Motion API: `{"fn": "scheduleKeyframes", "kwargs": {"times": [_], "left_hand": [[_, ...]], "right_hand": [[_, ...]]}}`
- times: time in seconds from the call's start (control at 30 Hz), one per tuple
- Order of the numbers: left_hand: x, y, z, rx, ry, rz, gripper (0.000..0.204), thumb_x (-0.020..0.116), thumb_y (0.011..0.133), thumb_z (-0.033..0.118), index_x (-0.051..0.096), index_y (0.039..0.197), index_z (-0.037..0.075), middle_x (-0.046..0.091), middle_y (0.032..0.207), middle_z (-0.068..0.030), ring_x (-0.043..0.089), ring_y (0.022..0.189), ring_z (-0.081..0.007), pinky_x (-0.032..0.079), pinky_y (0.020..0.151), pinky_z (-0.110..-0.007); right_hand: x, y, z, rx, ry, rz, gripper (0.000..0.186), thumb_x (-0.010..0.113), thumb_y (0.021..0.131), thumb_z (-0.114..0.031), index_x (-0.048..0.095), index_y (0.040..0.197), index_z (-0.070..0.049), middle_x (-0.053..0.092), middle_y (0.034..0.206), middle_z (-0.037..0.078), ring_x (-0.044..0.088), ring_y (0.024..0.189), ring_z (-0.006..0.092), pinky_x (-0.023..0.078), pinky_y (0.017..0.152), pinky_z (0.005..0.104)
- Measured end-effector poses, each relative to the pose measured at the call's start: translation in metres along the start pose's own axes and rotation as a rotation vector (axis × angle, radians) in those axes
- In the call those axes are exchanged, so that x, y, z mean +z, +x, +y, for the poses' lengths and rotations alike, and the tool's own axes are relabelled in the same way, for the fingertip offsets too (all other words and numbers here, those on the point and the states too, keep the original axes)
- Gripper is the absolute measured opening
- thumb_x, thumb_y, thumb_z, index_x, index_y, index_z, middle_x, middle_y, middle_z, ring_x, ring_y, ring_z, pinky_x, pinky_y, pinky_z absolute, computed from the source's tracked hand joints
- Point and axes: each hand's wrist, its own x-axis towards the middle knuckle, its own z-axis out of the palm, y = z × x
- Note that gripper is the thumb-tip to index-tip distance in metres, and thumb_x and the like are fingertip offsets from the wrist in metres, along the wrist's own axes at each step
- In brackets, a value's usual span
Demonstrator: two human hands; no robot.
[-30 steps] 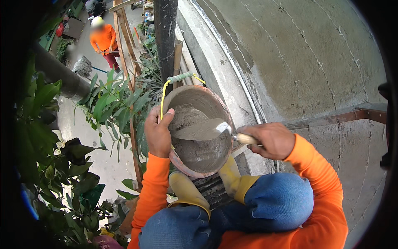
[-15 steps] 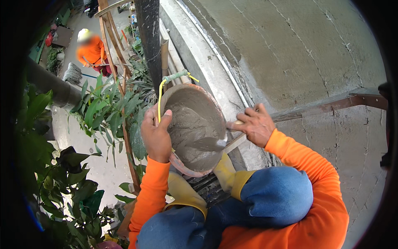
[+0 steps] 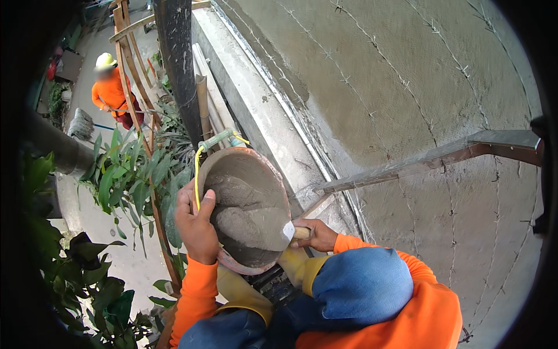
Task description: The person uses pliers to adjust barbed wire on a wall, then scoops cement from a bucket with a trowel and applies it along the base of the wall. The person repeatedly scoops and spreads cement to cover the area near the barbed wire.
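Note:
My left hand (image 3: 197, 227) grips the left rim of a round bucket (image 3: 278, 174), thumb inside and fingers outside. Grey wet mortar (image 3: 229, 189) lies in the bucket and coats its walls. A yellow cord and a green tube form the bucket's handle (image 3: 215, 139) at the far rim. Closed around the wooden handle of a trowel (image 3: 301, 232) is my right hand (image 3: 318, 234), at the bucket's right edge. The trowel's blade is inside the bucket with a heap of mortar on it, which hides much of the blade.
Barbed wire strands (image 3: 401, 81) run in front of a grey cement surface on the right. A metal bar (image 3: 418, 163) crosses there. A dark post (image 3: 177, 64) stands beyond the bucket. Leafy plants (image 3: 116, 168) and a person in orange (image 3: 110, 93) are on the lower ground at left.
My right hand has come down and nearer with the trowel, whose blade now carries a mound of mortar. The view has shifted; my left hand keeps its grip on the bucket.

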Motion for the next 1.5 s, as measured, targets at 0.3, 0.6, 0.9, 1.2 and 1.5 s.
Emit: {"fn": "scheduleKeyframes", "kwargs": {"times": [0.3,0.6,0.9,1.2,1.5], "left_hand": [[-0.018,0.005,0.000,0.008,0.085,0.048,0.026,0.065,0.094,0.008,0.065,0.117,-0.004,0.060,0.105,-0.0041,0.052,0.097,-0.0130,0.041,0.092,-0.027],[-0.022,0.006,-0.002,-0.055,0.002,0.038,0.028,0.065,0.093,0.009,0.065,0.118,-0.004,0.060,0.105,-0.0040,0.052,0.095,-0.0123,0.041,0.091,-0.027],[-0.022,0.008,0.006,-0.028,0.069,0.069,0.027,0.064,0.093,0.009,0.065,0.116,-0.004,0.059,0.103,-0.0036,0.052,0.094,-0.0128,0.040,0.092,-0.027],[-0.022,0.009,0.005,-0.007,0.029,0.083,0.026,0.064,0.093,0.009,0.065,0.115,-0.004,0.059,0.104,-0.0046,0.052,0.096,-0.0137,0.040,0.093,-0.028],[-0.026,0.011,0.000,-0.029,-0.020,0.070,0.028,0.064,0.093,0.011,0.065,0.116,-0.004,0.061,0.108,-0.0060,0.053,0.099,-0.0151,0.040,0.095,-0.029]], "right_hand": [[-0.037,0.055,0.032,-0.109,-0.073,0.756,0.060,0.086,0.079,-0.009,0.060,0.132,-0.002,0.068,0.120,0.011,0.062,0.111,0.0213,0.049,0.100,0.0344],[-0.092,0.138,0.094,-0.032,-0.146,0.992,0.067,0.088,0.075,-0.016,0.059,0.135,-0.004,0.068,0.123,0.019,0.065,0.113,0.0320,0.049,0.100,0.0389],[-0.117,0.202,0.157,0.109,-0.092,1.064,0.068,0.087,0.078,-0.010,0.058,0.140,-0.010,0.068,0.096,0.009,0.061,0.069,0.0170,0.052,0.060,0.0355],[-0.159,0.203,0.102,0.283,0.053,0.964,0.060,0.084,0.084,-0.018,0.059,0.138,-0.010,0.068,0.092,0.011,0.063,0.069,0.0208,0.051,0.059,0.0381],[-0.189,0.202,0.048,0.502,-0.157,0.852,0.054,0.073,0.093,-0.033,0.059,0.134,-0.001,0.074,0.100,0.020,0.074,0.081,0.0321,0.058,0.076,0.0451]]}}
